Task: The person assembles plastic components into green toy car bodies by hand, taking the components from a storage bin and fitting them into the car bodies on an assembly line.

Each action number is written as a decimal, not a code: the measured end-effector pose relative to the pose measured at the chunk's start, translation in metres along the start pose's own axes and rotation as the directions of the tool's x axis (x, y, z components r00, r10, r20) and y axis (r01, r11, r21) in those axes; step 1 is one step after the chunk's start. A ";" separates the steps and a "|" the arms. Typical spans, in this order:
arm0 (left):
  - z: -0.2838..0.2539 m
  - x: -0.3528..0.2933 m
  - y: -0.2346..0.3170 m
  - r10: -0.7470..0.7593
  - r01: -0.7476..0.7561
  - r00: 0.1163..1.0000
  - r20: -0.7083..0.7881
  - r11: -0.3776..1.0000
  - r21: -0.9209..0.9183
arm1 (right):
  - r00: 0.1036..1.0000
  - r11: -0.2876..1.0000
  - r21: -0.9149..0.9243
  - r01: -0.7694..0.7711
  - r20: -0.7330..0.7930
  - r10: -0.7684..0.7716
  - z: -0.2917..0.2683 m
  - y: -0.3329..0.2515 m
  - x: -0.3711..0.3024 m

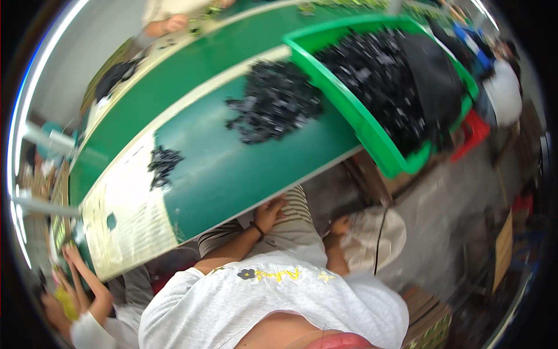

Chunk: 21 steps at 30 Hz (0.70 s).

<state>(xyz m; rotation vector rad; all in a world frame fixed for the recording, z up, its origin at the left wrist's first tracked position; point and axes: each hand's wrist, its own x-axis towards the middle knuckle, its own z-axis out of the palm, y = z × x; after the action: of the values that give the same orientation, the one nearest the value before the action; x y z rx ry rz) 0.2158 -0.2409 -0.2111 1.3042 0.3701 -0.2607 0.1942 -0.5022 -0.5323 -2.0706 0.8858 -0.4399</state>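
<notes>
My left hand [270, 213], with a dark bracelet at its wrist, rests on my lap just under the table edge, its fingers loosely stretched and holding nothing I can see. Lower at my right side is my right hand [339, 225], next to a white sack [378, 235]; blur hides its fingers and whether it touches the sack. Beyond my lap, a large pile of small black parts [276, 102] lies on the green tabletop [232, 174]. Farther left is a smaller pile of black parts [163, 166], beside a pale sheet [128, 203].
A green bin [372, 136] full of black parts, partly covered by black cloth [433, 75], stands at the table's right end. Behind it is a red stool [471, 136]. Other people work across the table, at far left and at right. A wooden stool [427, 317] is at lower right.
</notes>
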 end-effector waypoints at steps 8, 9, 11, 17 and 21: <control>-0.113 0.023 -0.035 -0.040 -0.013 0.968 -0.249 0.978 -0.209 | 0.137 0.861 0.497 -0.109 0.865 -0.483 0.077 -0.065 0.091; -0.125 0.012 -0.038 -0.006 -0.056 0.952 -0.305 0.980 -0.193 | 0.054 0.852 0.393 0.345 0.898 -0.436 0.074 -0.126 0.080; -0.115 0.003 -0.038 0.071 -0.125 0.952 -0.298 0.978 -0.164 | 0.053 0.615 0.213 0.759 0.922 -0.384 0.075 -0.176 0.093; -0.109 -0.015 -0.040 0.327 -0.366 0.910 -0.256 0.923 -0.119 | 0.187 0.655 0.637 0.407 0.644 -0.742 0.112 -0.176 0.160; -0.129 -0.030 -0.036 0.418 -0.449 0.860 -0.294 0.892 -0.046 | 0.504 0.729 0.681 -0.068 0.654 -0.564 0.099 -0.207 0.114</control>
<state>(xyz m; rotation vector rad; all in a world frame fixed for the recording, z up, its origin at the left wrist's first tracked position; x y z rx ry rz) 0.1588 -0.1251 -0.2594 1.2768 0.3095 0.3276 0.4200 -0.4436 -0.4262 -1.4427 -0.2157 0.1498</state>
